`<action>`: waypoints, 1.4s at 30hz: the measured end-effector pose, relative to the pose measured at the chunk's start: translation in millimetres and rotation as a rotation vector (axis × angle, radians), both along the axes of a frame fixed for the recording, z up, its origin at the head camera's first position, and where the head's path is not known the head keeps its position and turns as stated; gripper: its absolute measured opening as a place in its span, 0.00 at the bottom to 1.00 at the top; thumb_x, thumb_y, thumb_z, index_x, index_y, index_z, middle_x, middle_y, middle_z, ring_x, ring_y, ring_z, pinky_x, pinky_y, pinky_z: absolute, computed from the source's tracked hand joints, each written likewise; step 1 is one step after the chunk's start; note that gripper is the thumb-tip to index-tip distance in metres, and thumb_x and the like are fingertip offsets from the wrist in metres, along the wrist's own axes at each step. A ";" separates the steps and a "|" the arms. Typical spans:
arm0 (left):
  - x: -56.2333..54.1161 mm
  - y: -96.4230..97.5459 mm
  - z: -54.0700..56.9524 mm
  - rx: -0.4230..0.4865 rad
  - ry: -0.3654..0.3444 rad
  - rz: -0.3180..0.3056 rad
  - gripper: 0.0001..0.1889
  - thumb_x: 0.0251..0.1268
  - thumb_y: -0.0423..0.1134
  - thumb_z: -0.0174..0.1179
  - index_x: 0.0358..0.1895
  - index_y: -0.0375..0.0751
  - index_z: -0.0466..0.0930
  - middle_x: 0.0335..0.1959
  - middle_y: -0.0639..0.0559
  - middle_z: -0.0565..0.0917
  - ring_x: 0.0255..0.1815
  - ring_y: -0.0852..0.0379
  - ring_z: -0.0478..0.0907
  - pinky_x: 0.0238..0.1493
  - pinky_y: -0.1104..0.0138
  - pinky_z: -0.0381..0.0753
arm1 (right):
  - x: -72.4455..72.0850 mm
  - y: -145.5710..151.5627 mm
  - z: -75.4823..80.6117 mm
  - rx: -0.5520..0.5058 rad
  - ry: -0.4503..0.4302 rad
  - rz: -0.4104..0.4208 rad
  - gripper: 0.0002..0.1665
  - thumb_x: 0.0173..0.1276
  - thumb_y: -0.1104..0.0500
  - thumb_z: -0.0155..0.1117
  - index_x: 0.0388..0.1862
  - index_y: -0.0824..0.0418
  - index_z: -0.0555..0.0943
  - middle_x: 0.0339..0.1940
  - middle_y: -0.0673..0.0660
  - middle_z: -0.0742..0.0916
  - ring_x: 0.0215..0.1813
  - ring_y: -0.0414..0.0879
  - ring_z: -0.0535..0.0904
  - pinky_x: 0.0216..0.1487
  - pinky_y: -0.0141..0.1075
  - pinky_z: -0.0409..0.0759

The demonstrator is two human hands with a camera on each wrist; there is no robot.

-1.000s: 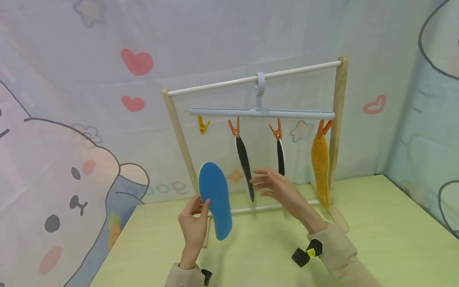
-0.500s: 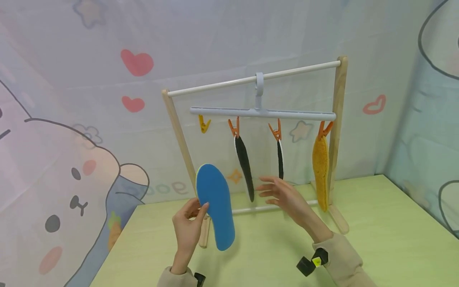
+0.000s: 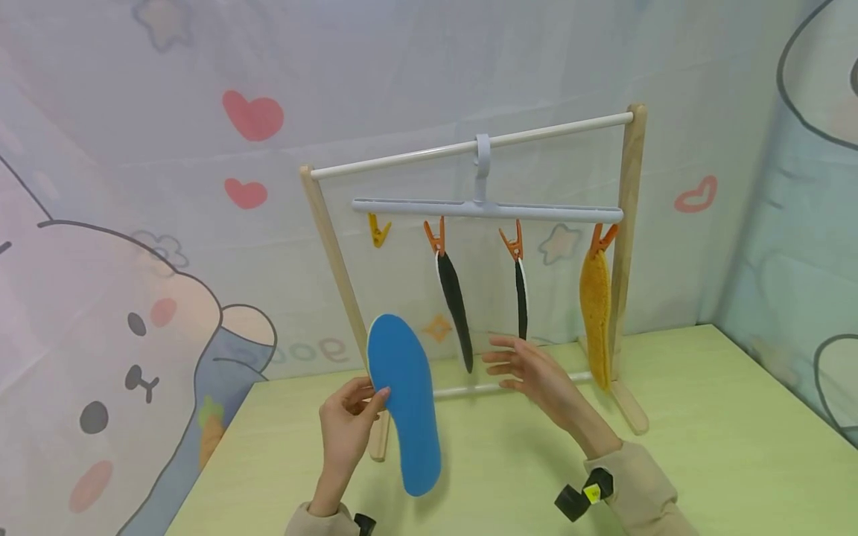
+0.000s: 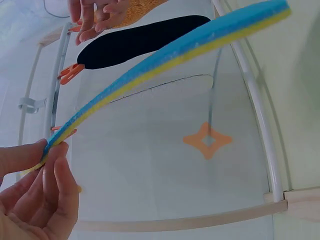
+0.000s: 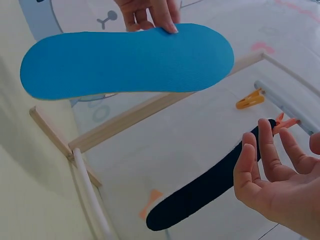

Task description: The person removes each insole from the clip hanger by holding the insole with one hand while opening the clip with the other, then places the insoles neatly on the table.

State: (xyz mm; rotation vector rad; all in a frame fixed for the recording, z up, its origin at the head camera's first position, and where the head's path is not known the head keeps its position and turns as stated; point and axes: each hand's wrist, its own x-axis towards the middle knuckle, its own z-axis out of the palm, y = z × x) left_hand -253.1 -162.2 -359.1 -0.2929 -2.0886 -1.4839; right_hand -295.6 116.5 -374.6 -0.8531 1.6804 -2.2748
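A blue insole (image 3: 404,409) with a yellow underside is pinched at its left edge between the thumb and fingers of my left hand (image 3: 348,424). In the left wrist view the insole (image 4: 150,65) shows edge-on, slanting up to the right. My right hand (image 3: 536,380) is held in the air to the right of it, fingers loosely bent and holding nothing. Behind the hands, two black insoles (image 3: 455,309) hang from orange clips (image 3: 436,238). A fuzzy yellow insole (image 3: 595,320) hangs at the right end. One yellow clip (image 3: 379,232) at the left end holds nothing.
The clips hang from a light grey hanger (image 3: 536,213), hooked over the white top rod (image 3: 556,134) of a wooden-sided rack (image 3: 630,171). The rack stands on a pale green table (image 3: 710,432) before a printed cloth backdrop (image 3: 375,67).
My left hand has moved slightly left and down with the blue insole, which now sits lower. The right hand has drifted a little right and down. The hanging insoles stay on their clips.
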 end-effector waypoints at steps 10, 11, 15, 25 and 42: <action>-0.7 -11.5 -2.8 -0.005 -0.259 -0.022 0.09 0.50 0.30 0.63 0.36 0.34 0.80 0.30 0.35 0.84 0.20 0.59 0.81 0.19 0.69 0.80 | -0.4 2.8 -10.3 -0.018 -0.036 0.012 0.21 0.75 0.52 0.28 0.56 0.49 0.69 0.49 0.45 0.81 0.51 0.39 0.75 0.51 0.33 0.73; 0.1 -12.1 -2.8 -0.010 -0.280 -0.023 0.09 0.50 0.30 0.63 0.37 0.33 0.80 0.30 0.36 0.84 0.20 0.59 0.81 0.19 0.68 0.80 | -0.5 3.3 -11.5 -0.020 -0.040 0.012 0.21 0.75 0.52 0.28 0.57 0.51 0.68 0.49 0.45 0.81 0.52 0.39 0.75 0.51 0.33 0.73; 3.2 -13.8 -4.6 -0.030 -0.356 -0.032 0.11 0.51 0.31 0.63 0.39 0.31 0.79 0.31 0.36 0.84 0.20 0.58 0.81 0.19 0.67 0.80 | -1.0 4.8 -15.9 -0.026 -0.049 0.015 0.23 0.75 0.52 0.28 0.61 0.56 0.65 0.49 0.45 0.80 0.52 0.40 0.75 0.51 0.32 0.74; 3.5 -21.1 -19.9 -0.067 -0.520 -0.091 0.11 0.51 0.32 0.63 0.36 0.29 0.77 0.25 0.40 0.84 0.20 0.50 0.82 0.18 0.64 0.80 | 0.7 6.3 -20.6 -0.050 -0.079 0.021 0.22 0.75 0.52 0.29 0.60 0.55 0.65 0.49 0.46 0.80 0.52 0.41 0.75 0.51 0.32 0.75; -0.9 -30.9 -49.4 -0.106 -0.693 -0.175 0.09 0.50 0.33 0.63 0.29 0.31 0.73 0.22 0.45 0.84 0.18 0.59 0.80 0.19 0.66 0.80 | 1.9 9.2 -26.3 -0.049 -0.088 0.009 0.24 0.75 0.52 0.29 0.63 0.60 0.61 0.49 0.46 0.80 0.53 0.41 0.75 0.50 0.32 0.75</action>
